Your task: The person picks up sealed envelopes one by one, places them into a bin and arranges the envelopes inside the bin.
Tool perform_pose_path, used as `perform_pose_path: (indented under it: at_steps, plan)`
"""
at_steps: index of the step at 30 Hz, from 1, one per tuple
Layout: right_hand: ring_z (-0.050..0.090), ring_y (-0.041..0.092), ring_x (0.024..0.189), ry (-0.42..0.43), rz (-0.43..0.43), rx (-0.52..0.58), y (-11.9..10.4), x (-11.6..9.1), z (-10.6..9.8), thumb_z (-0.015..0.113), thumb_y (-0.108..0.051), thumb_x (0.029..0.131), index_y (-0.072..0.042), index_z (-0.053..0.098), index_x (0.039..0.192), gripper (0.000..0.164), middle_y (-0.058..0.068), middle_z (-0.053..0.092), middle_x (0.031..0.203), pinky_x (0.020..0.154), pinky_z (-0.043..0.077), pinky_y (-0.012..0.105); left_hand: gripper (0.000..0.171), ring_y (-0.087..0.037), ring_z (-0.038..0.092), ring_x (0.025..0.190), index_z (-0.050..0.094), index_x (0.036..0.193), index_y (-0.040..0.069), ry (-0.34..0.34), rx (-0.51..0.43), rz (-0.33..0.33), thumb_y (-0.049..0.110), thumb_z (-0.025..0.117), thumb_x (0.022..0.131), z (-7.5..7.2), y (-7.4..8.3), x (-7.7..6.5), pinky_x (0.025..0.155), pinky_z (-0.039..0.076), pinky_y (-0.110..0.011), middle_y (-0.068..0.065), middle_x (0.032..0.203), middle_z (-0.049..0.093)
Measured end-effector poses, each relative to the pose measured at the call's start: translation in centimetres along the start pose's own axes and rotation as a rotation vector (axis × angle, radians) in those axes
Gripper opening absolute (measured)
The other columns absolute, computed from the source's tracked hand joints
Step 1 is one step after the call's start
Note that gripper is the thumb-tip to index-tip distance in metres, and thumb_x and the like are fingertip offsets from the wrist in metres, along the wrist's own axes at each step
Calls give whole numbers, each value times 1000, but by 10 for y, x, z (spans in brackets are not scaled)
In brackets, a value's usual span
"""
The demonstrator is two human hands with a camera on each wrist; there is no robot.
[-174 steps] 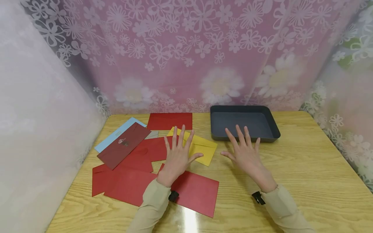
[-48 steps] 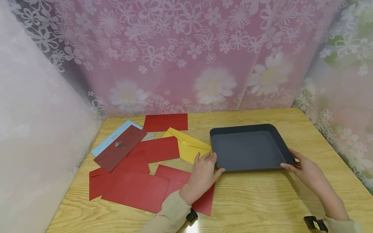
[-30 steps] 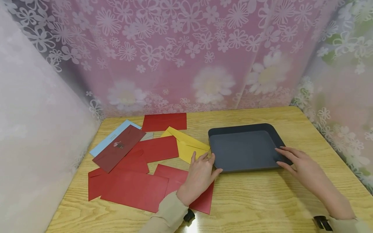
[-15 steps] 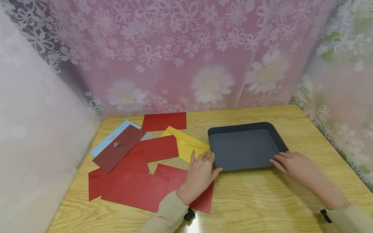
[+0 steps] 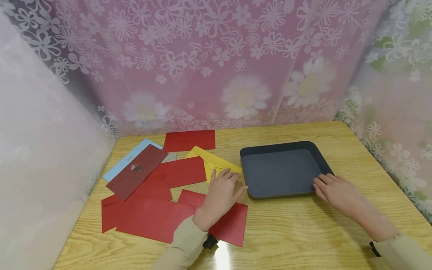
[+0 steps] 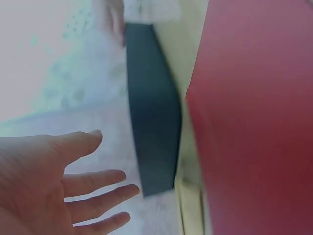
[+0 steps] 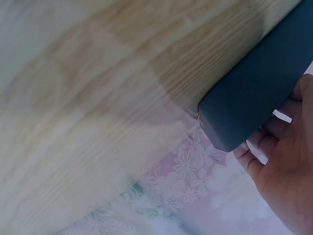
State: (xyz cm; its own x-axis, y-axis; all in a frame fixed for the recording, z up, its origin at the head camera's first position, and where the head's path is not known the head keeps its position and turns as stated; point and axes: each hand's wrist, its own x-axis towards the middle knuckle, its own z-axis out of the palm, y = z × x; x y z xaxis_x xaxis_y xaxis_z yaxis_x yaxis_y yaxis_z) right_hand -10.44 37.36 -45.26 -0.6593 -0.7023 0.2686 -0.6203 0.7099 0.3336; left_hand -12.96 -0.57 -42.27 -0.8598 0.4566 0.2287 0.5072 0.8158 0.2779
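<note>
A dark grey rectangular baking tray (image 5: 283, 172) stands on the table, nothing lying in it. My right hand (image 5: 341, 195) holds its near right corner; in the right wrist view the fingertips (image 7: 247, 154) bend over the rim of the tray (image 7: 254, 88). Just left of the tray my left hand (image 5: 219, 197) hovers above the envelopes, holding nothing, its fingers spread in the left wrist view. Below it lies a red envelope (image 5: 233, 225), partly hidden by the hand and wrist. A yellow envelope (image 5: 216, 161) lies beyond that hand, by the tray's left side.
More envelopes overlap on the left: several red ones (image 5: 155, 217), a maroon one (image 5: 136, 172), a light blue one (image 5: 129, 159) and a greyish one (image 5: 171, 157). Another red envelope (image 5: 190, 140) lies at the table's back edge. Flowered curtains (image 5: 216, 75) hang behind the wooden table (image 5: 287, 232).
The tray was pulled nearer from the back of the table. My right hand then shifted along its right side to the near corner. My left hand has just come off the tray, moving left.
</note>
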Motion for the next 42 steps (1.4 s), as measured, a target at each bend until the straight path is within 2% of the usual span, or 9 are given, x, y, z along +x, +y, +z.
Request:
perform_pose_path:
  at_steps: [4, 8, 10, 15, 22, 28, 32, 35, 42]
  plan:
    - [67, 39, 94, 1, 30, 24, -1, -2, 1, -8, -37, 108, 1, 71, 107, 87, 20, 68, 105, 80, 55, 53, 39, -33, 57, 128, 72, 125, 12, 32, -50, -33, 34, 75, 93, -20, -26, -2, 111, 34, -64, -5, 124, 71]
    - [67, 40, 98, -43, 133, 93, -3, -5, -1, 25, -36, 114, 1, 72, 110, 60, 20, 69, 108, 83, 53, 55, 35, -31, 65, 115, 74, 121, 9, 28, -99, -43, 29, 76, 93, -40, -55, -11, 105, 45, -55, -8, 119, 72]
    - [66, 40, 100, -68, 157, 102, -3, -6, -3, 28, -38, 113, 1, 72, 112, 59, 19, 69, 110, 84, 53, 55, 33, -28, 68, 107, 74, 120, 9, 3, -136, -54, 28, 76, 93, -48, -70, -17, 98, 50, -50, -8, 118, 72]
    - [66, 40, 103, -100, 154, 99, -3, -7, -7, 11, -45, 112, 1, 71, 114, 76, 20, 69, 112, 85, 53, 56, 31, -25, 71, 99, 74, 118, 8, -98, -208, -99, 22, 78, 91, -57, -100, -36, 84, 57, -42, -7, 115, 72]
    - [66, 40, 102, -97, 115, 67, -4, -5, -6, 3, -43, 110, 0, 71, 114, 80, 19, 68, 113, 84, 53, 55, 25, -18, 67, 89, 76, 103, 12, -229, -203, -222, 24, 85, 82, -69, -134, -64, 76, 55, -35, 1, 96, 71]
    - [65, 42, 106, -154, 205, 122, -5, -3, -7, 52, -27, 106, 2, 71, 116, 35, 21, 68, 115, 87, 52, 57, 38, -20, 58, 93, 74, 102, 11, -313, -110, -177, 22, 94, 71, -78, -151, -86, 82, 53, -42, 0, 94, 64]
    - [66, 41, 102, -119, 161, 103, -4, -2, -7, 17, -42, 113, 1, 71, 113, 70, 20, 69, 112, 84, 53, 57, 42, -20, 55, 96, 72, 101, 12, -312, -58, -168, 19, 95, 67, -76, -155, -91, 88, 50, -52, -1, 96, 62]
    - [67, 40, 100, -96, 114, 84, -3, 0, -6, -10, -48, 104, 1, 71, 112, 96, 20, 69, 111, 82, 53, 56, 41, -17, 53, 93, 70, 97, 14, -306, -63, -163, 20, 96, 66, -73, -159, -91, 86, 48, -50, 1, 92, 61]
    - [67, 39, 100, -78, 127, 98, -4, 2, -6, 11, -44, 112, 1, 72, 113, 75, 18, 69, 110, 82, 53, 55, 43, -15, 50, 89, 66, 92, 13, -311, -126, -83, 26, 97, 65, -68, -166, -86, 76, 46, -38, 2, 90, 60]
